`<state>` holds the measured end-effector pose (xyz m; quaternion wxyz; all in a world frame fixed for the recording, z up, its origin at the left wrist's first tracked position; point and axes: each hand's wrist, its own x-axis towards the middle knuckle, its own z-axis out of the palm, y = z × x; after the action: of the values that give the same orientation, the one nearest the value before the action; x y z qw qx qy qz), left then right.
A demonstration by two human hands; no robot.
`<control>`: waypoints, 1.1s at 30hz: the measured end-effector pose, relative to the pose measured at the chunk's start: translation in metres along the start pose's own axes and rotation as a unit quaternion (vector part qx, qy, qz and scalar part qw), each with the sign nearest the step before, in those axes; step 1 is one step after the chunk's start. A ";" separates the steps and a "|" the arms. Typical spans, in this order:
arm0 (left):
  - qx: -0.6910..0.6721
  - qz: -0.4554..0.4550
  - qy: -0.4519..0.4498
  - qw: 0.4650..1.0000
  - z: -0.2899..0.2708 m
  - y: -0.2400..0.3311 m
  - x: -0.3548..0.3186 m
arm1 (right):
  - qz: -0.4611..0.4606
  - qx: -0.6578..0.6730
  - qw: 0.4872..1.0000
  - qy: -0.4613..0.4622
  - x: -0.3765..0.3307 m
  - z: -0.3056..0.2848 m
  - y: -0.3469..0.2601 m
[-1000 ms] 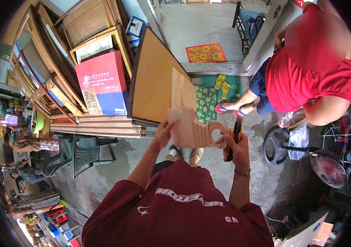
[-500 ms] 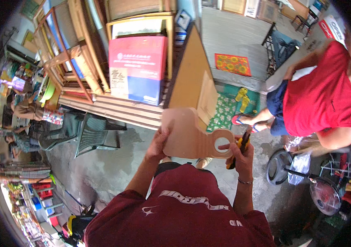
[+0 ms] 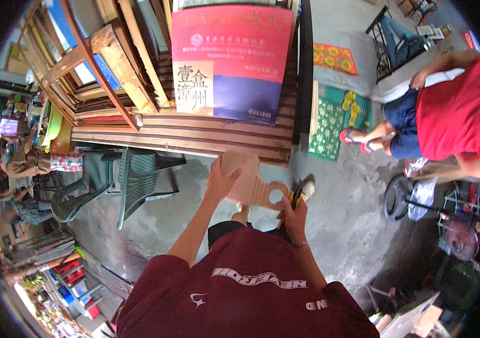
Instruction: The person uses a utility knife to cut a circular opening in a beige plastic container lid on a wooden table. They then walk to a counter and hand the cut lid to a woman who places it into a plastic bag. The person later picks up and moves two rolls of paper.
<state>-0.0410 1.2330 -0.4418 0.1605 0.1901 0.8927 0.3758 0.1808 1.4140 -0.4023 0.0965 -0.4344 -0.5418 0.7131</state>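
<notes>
Two hands, one board, seen from the head view. You have the pale wooden board [image 3: 245, 169] aloft over the floor [image 3: 333, 231], just your side of the near right corner of the slatted wooden platform [image 3: 240, 132]; nothing but your hands appears to carry it.

Left hand [image 3: 222, 180]: fingers closed on the wide end at its left edge, thumb laid across the upper face; the part of the grip underneath is hidden from you.

Right hand [image 3: 294, 218]: fingers wrapped round a yellow-and-black tool [image 3: 294, 201], beside the board's ring-shaped end [image 3: 266, 198]. Whether they also touch the ring, you cannot tell.

Handling, judged by eye: thin and stiff, so probably light; a dry wood face should not slip much. Weakest part is likely the ring's slim rim, so avoid twisting there. Your best hold: thumb above, fingers below on the broad end, with a second light support at the ribbed neck [image 3: 258, 188].
</notes>
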 end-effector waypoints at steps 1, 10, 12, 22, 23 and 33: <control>0.025 0.002 -0.018 1.000 -0.001 0.018 0.014 | -0.001 0.006 1.000 0.028 0.001 0.011 0.013; 0.203 0.426 -0.213 0.856 0.008 0.021 0.104 | -0.031 0.097 0.987 0.121 0.066 0.054 0.043; 0.245 0.463 -0.256 0.812 0.000 0.024 0.113 | -0.015 0.088 0.989 0.118 0.067 0.053 0.050; 0.255 0.532 -0.285 0.756 0.006 0.017 0.147 | 0.078 0.040 0.978 0.187 -0.021 0.105 0.029; 0.263 0.539 -0.288 0.746 0.008 0.019 0.148 | 0.113 -0.019 0.982 0.148 -0.029 0.114 0.030; 0.225 0.609 -0.265 0.713 0.018 0.016 0.162 | 0.060 -0.094 0.968 0.224 0.003 0.168 0.040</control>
<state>-0.1717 1.3288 -0.4653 0.0797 0.8145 0.5631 0.1149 0.0710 1.2845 -0.4321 0.1314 -0.6219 -0.5438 0.5479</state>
